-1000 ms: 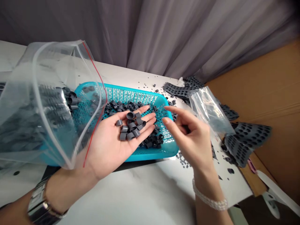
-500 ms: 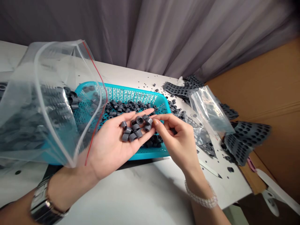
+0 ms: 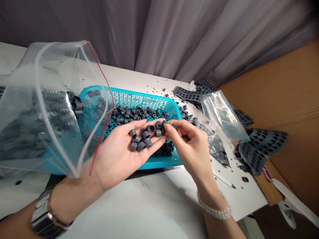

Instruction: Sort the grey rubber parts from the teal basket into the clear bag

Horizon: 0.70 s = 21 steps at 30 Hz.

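Observation:
My left hand (image 3: pixel 119 156) lies palm up over the turquoise basket (image 3: pixel 149 99), cupping several small grey rubber rings (image 3: pixel 143 136). The edge of a large clear zip bag (image 3: pixel 47 109), partly filled with the same rings, rests against that hand's thumb side. My right hand (image 3: pixel 191 146) is curled, its thumb and forefinger pinched on a grey ring (image 3: pixel 163 125) at the left hand's fingertips. More rings lie loose in the basket.
A small clear bag (image 3: pixel 221 116) and dark punched rubber sheets (image 3: pixel 261 146) lie to the right on the white table (image 3: pixel 154 205), with scattered rubber bits. A brown cardboard wall (image 3: pixel 286 106) stands at right. Grey curtain hangs behind. A white tool (image 3: pixel 286 199) lies at lower right.
My right hand moved left from beside the basket and closed its fingertips on a ring at the left palm. The left hand curled slightly, gathering the rings.

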### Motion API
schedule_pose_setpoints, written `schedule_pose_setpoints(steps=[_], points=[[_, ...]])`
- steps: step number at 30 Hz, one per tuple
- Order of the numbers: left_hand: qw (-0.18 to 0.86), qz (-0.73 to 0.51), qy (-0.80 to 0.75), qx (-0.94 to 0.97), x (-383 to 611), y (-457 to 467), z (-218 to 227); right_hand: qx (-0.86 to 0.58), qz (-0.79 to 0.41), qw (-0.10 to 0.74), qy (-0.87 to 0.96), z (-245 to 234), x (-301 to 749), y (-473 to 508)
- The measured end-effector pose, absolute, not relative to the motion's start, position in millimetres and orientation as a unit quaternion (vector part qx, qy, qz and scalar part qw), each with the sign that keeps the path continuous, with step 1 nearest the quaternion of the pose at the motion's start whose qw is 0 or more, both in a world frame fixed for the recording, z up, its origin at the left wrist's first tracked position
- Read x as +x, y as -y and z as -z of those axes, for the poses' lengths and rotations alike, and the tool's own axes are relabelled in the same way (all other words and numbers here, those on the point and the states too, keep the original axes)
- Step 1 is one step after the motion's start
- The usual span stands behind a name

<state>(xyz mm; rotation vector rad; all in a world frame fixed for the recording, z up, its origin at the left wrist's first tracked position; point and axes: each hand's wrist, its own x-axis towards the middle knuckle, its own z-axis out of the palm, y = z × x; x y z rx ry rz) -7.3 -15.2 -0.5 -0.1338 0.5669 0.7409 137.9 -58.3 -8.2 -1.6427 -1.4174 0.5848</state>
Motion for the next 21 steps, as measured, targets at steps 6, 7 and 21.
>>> schedule_pose_setpoints(steps=[6,7,21], points=[[0.896,-0.367,-0.248,-0.034,-8.9,15.6,0.4,-0.632,-0.242,0.421,0.605,3.7,137.8,62.2],[0.896,-0.367,-0.248,-0.03,-9.0,15.9,0.2,-0.625,-0.243,0.42,0.612,2.8,137.5,63.6],[0.899,-0.358,-0.25,-0.018,-9.4,16.1,3.0,-0.609,-0.183,0.403,0.659,2.7,141.3,65.8]])
